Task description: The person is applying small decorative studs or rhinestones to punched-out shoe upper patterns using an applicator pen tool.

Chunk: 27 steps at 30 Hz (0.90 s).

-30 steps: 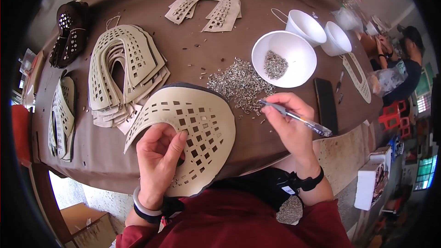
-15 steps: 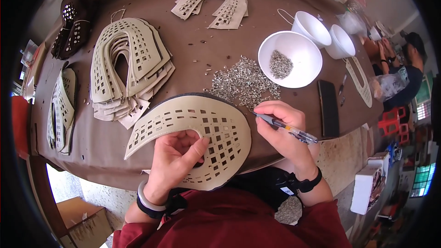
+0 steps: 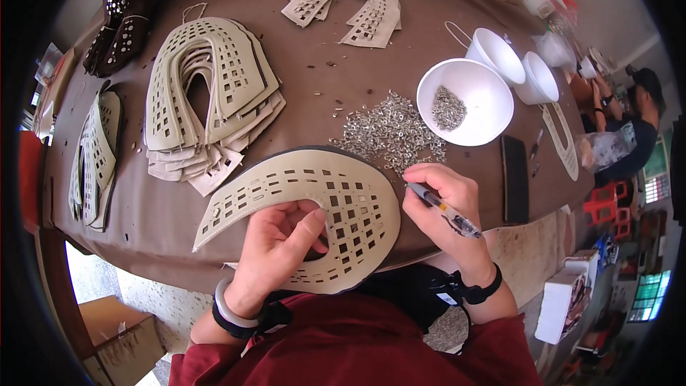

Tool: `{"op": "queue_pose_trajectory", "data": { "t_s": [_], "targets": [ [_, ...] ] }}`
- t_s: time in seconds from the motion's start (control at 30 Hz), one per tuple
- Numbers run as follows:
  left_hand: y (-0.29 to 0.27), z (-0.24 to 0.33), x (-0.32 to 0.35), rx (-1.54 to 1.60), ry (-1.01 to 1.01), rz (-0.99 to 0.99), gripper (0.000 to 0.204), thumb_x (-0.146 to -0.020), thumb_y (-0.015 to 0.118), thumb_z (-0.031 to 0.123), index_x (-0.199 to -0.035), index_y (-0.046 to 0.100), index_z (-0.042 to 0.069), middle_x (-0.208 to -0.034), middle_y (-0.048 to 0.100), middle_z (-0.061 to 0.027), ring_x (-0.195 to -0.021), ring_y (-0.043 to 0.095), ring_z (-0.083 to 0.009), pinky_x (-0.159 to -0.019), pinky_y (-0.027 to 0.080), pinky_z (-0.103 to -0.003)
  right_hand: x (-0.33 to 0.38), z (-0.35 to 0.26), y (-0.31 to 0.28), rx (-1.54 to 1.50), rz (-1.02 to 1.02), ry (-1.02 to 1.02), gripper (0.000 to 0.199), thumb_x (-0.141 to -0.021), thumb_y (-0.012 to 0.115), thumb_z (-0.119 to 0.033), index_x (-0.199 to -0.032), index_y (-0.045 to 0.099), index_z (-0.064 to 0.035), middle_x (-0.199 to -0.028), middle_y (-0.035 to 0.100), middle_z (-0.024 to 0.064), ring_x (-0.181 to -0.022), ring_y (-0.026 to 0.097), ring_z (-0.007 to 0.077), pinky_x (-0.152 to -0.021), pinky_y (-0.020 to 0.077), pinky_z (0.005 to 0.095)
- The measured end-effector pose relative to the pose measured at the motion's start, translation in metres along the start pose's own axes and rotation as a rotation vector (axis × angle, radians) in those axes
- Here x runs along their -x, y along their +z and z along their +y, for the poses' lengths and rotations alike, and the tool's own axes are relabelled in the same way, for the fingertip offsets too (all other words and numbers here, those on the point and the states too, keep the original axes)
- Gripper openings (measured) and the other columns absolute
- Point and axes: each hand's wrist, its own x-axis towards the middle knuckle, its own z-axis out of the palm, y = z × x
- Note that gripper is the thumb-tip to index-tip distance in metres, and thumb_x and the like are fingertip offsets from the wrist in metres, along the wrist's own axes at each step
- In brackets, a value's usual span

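Panel (image 3: 336,196), beige and perforated, is held across the near edge of the table (image 3: 171,243), its inner curve pinched by the left hand (image 3: 280,243), whose thumb points up and to the right along the rim while the fingers curl within the opening. Right hand (image 3: 446,196), positioned just beyond the panel's right edge and apart from it, pinches a pen (image 3: 457,220) near its tip, the shaft sloping down and rightward from the fingers, beside the loose fittings (image 3: 393,129) near the bowl (image 3: 489,111).
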Motion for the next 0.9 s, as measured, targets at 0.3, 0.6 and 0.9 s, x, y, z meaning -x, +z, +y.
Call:
{"op": "queue_pose_trajectory", "data": {
  "t_s": [0.3,0.6,0.9],
  "targets": [
    [-0.001,-0.004,0.001,-0.02,-0.016,-0.013,0.019,-0.094,0.059,0.006,-0.111,0.056,-0.002,-0.095,0.063,-0.004,-0.082,0.062,-0.0099,-0.067,0.055,-0.023,-0.002,-0.003,-0.003,-0.031,-0.005,0.108,0.015,-0.074,0.066,0.003,-0.089,0.065,0.0022,-0.078,0.067,0.014,-0.064,0.066,0.021,-0.06,0.0506,0.0276],
    [0.0,-0.002,0.003,-0.041,-0.013,-0.011,0.02,-0.094,0.061,0.007,-0.111,0.057,-0.003,-0.093,0.064,-0.0041,-0.08,0.062,-0.0095,-0.068,0.053,-0.022,-0.006,-0.005,-0.003,0.093,-0.028,0.033,0.015,-0.072,0.065,0.003,-0.087,0.062,0.0021,-0.072,0.062,0.0148,-0.061,0.063,0.0281,-0.058,0.0495,0.0338],
    [0.004,0.002,0.002,-0.035,-0.053,0.015,0.016,-0.094,0.06,0.008,-0.104,0.06,-0.005,-0.09,0.065,-0.0044,-0.076,0.06,-0.008,-0.068,0.051,-0.023,-0.006,-0.006,-0.012,-0.351,-0.09,0.167,0.012,-0.081,0.064,0.006,-0.094,0.064,0.0036,-0.094,0.069,0.0075,-0.079,0.065,0.0085,-0.071,0.0525,0.0227]
  ]
}}
